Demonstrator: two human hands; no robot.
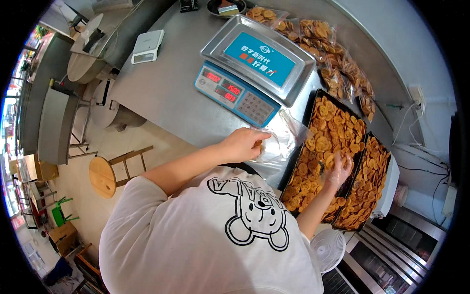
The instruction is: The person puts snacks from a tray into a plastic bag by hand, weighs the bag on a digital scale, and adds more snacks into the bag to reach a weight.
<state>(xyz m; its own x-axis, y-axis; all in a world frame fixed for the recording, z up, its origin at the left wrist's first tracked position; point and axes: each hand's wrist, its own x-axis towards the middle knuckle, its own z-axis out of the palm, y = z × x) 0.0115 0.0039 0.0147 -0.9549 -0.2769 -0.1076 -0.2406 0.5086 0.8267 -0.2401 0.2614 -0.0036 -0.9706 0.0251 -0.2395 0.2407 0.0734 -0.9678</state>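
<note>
My left hand (pixel 243 144) is closed on the edge of a clear plastic bag (pixel 268 152) at the table's near edge, just below the blue scale. A bit of something brown shows by its fingertips, apparently inside the bag. My right hand (pixel 340 172), in a thin clear glove, reaches into a dark tray (pixel 298 161) heaped with thin round golden-brown cookies (pixel 323 142). Its fingers curl around a few of these cookies, though the hand partly hides how many. More clear bags (pixel 292 125) lie flat between the scale and the tray.
A digital scale (pixel 237 93) with a steel pan stands on the metal table (pixel 171 93). Filled cookie bags (pixel 338 61) line the wall. A second cookie tray (pixel 369 176) sits right. A small white scale (pixel 147 46) is far left; a wooden stool (pixel 102 177) and white fan (pixel 328 250) stand nearby.
</note>
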